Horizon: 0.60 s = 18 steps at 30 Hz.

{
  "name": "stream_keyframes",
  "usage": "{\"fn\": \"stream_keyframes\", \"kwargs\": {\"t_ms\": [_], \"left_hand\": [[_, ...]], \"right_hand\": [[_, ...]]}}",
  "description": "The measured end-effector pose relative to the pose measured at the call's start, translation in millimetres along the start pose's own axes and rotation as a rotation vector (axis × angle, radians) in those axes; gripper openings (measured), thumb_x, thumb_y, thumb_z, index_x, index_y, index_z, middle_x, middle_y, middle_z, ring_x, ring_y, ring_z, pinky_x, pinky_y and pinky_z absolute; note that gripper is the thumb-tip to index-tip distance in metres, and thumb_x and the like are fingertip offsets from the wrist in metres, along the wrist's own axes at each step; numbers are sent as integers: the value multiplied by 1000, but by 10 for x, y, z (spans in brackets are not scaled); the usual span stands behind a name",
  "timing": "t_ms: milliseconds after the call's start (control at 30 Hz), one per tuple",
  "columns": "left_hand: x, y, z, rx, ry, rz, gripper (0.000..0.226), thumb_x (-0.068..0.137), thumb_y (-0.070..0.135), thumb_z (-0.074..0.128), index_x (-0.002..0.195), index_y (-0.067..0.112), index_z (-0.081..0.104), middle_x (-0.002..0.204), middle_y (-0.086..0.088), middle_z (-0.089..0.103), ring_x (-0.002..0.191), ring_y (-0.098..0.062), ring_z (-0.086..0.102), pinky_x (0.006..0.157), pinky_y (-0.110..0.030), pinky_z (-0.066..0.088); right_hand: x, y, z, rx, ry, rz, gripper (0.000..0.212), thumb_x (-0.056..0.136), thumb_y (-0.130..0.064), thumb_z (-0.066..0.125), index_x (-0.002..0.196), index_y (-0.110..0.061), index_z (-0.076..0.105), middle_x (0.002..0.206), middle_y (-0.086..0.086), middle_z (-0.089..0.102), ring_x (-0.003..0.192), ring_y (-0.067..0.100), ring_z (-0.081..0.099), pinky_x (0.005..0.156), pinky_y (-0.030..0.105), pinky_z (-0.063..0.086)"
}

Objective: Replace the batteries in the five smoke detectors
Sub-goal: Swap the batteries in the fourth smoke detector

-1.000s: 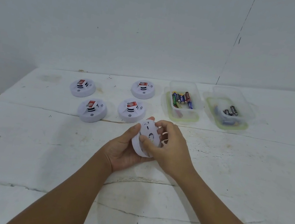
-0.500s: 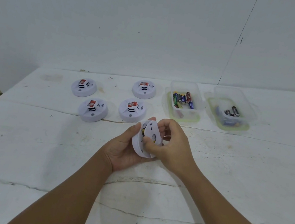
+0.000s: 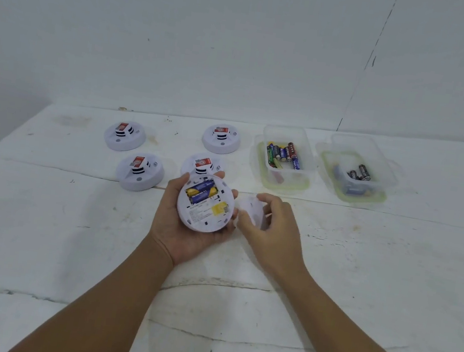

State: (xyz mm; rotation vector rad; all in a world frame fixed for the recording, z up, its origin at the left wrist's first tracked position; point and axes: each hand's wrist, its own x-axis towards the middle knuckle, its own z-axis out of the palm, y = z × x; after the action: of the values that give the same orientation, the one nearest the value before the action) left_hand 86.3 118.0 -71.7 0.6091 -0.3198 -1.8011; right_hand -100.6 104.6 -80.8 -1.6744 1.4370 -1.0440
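My left hand holds a white smoke detector with its back turned up. Its battery bay is uncovered and shows blue and yellow batteries. Just to the right, my right hand grips the round white back cover, separated from the detector. Several more detectors lie face up on the table behind: one at the far left, one in front of it, one at the back middle, and one partly hidden by the held detector.
Two clear plastic tubs stand at the back right of the white table. The left tub holds several coloured batteries, the right tub a few dark ones. A white wall rises behind the table.
The back cover has come off the detector. My right hand moved it to the right, and my left hand turned the detector so the battery bay faces up.
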Motion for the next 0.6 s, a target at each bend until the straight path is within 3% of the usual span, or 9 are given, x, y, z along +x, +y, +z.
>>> {"fn": "stream_keyframes", "kwargs": {"t_ms": [100, 200, 333, 400, 500, 600], "left_hand": [[-6, -9, 4, -12, -15, 4, 72, 82, 51, 66, 147, 23, 57, 132, -17, 62, 112, -31, 62, 108, -48, 38], [-13, -17, -4, -40, 15, 16, 68, 78, 48, 72, 139, 18, 65, 132, -18, 62, 107, -35, 60, 115, -50, 34], [-72, 9, -11, -86, 74, 70, 59, 81, 53, 64, 119, 9, 75, 136, -17, 62, 106, -35, 59, 94, -45, 45], [-93, 11, -8, -79, 71, 54, 60, 81, 55, 65, 121, 11, 75, 138, -17, 62, 109, -35, 58, 96, -46, 45], [-77, 13, 23, -12, 3, 37, 77, 72, 50, 84, 141, 21, 63, 148, -20, 56, 125, -36, 53, 112, -49, 38], [-44, -13, 47, 1, -15, 43, 84, 72, 43, 89, 147, 24, 58, 148, -17, 57, 126, -33, 56, 114, -52, 41]], "right_hand": [[-1, 20, 20, -139, -59, 9, 64, 81, -67, 63, 134, -32, 56, 117, -10, 53, 113, 13, 49, 90, 31, 44], [17, 5, 10, -141, -61, 44, 69, 71, -74, 55, 126, -32, 57, 113, -10, 53, 111, 14, 49, 88, 32, 46], [14, 95, 61, -335, -43, -47, 60, 83, -57, 69, 132, -24, 59, 118, -2, 50, 112, 22, 43, 88, 31, 36], [14, 89, 107, -375, -28, -63, 62, 86, -61, 63, 136, -24, 60, 122, 1, 49, 115, 24, 42, 92, 29, 30], [-4, -35, 139, -173, 58, -92, 57, 88, -64, 50, 129, -26, 60, 124, -3, 53, 118, 18, 45, 93, 19, 25], [-50, -218, 176, 46, 63, -128, 35, 92, -52, 63, 118, -29, 59, 110, -11, 53, 104, 10, 49, 85, 21, 40]]}}
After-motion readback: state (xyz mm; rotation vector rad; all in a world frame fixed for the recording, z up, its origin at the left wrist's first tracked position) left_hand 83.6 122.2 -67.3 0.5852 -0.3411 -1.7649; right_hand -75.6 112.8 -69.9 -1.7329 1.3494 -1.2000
